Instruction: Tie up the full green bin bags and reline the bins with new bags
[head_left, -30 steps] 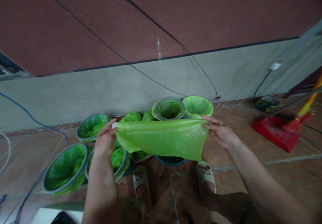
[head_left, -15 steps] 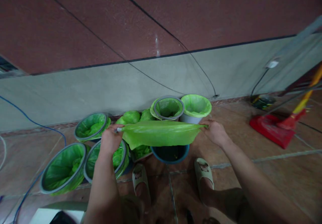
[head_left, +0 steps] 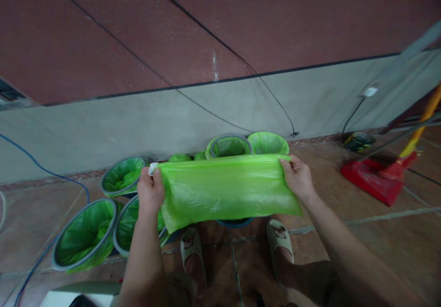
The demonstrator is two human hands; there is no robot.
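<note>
Got a lined front bin [head_left: 74, 222] far left, a back bin [head_left: 119, 173] nearer the wall [head_left: 103, 130], and a third bin [head_left: 128, 226] right beside, all grey-rimmed with green inside. Next up, the left hand [head_left: 150, 190], clenched on one end of a green plastic bag [head_left: 223, 187], with a small white tab [head_left: 152, 167] poking out at that end. Bag-wise: up in the air over the tiled floor [head_left: 406, 233], stretched wide between both hands, with a loose lower edge. Can spot a cream slipper [head_left: 188, 240] below, a blue rim [head_left: 236, 223] peeking out under the bag (can't make out the rest), and behind, by the wall, a grey-rimmed tub [head_left: 230, 147] and a green-lined bucket [head_left: 270, 142]. Then another slipper [head_left: 277, 235] and the right hand [head_left: 299, 178], grasping the other end, thumb in front. Far right: a dark can [head_left: 360, 141], a red dustpan [head_left: 367, 180] and a yellow handle [head_left: 418, 127].
</note>
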